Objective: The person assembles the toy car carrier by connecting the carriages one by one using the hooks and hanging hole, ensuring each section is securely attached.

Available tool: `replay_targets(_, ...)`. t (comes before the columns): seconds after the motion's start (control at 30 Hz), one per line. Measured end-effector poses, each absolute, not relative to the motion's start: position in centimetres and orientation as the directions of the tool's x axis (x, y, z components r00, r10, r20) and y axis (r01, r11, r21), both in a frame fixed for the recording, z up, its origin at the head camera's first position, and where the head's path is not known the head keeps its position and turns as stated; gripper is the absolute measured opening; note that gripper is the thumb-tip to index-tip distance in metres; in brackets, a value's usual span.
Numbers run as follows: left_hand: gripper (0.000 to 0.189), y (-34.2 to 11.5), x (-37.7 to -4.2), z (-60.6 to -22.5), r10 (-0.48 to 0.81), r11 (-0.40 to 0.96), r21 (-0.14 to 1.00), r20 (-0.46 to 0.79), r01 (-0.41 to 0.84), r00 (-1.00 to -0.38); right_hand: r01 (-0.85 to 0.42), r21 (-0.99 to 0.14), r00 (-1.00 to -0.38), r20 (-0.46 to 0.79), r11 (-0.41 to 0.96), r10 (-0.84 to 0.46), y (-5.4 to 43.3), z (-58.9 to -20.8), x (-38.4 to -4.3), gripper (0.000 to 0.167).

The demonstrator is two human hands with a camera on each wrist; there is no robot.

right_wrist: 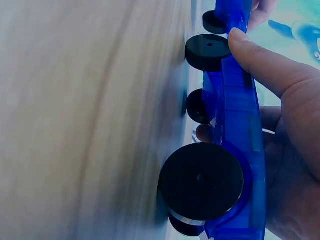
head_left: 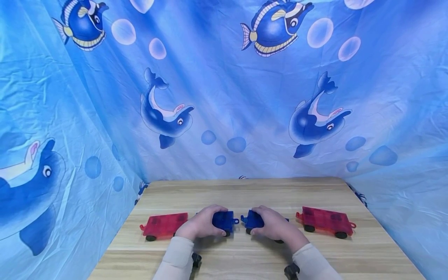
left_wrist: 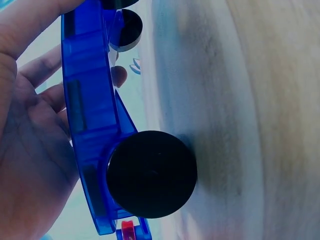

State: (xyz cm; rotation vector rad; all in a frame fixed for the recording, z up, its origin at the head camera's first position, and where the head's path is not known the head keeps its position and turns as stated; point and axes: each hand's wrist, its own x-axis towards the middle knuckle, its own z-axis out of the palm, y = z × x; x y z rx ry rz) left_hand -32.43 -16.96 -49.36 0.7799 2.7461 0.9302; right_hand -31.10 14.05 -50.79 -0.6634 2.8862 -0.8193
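In the head view, my left hand (head_left: 203, 224) grips a translucent blue toy train car (head_left: 224, 220) from above, thumb on the near side. My right hand (head_left: 276, 226) holds a second blue train car (head_left: 253, 219) in the same way. Their couplings face each other across a small gap, a ring on the left car and a hook on the right one. The left wrist view shows the black wheel (left_wrist: 152, 174) close to the tabletop, and a red hook (left_wrist: 128, 230) at the blue car's rear coupling. In the right wrist view, the thumb (right_wrist: 265, 60) presses the car's side.
A red train car (head_left: 166, 225) stands left of my left hand. Another red car (head_left: 327, 219) stands right of my right hand, its hook near the blue car's end. The wooden table (head_left: 245, 190) meets a blue sea-patterned curtain (head_left: 227, 97) at its back and sides.
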Motion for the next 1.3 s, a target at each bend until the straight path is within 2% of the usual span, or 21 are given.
replay_targets(0.7, 0.078, -17.3, -32.5, -49.4, 0.514, 0.66, 0.616, 0.047, 0.43, -0.856, -0.418, -0.479, -0.89, 0.046, 0.772, -0.453, 13.3, -51.0, -30.9, 0.089)
replay_targets(1.3, 0.081, -17.0, -32.6, -49.6, 0.515, 0.665, 0.607, 0.05, 0.435, -0.856, -0.427, -0.5, -0.879, 0.033, 0.754, -0.477, 12.7, -50.8, -30.4, 0.088)
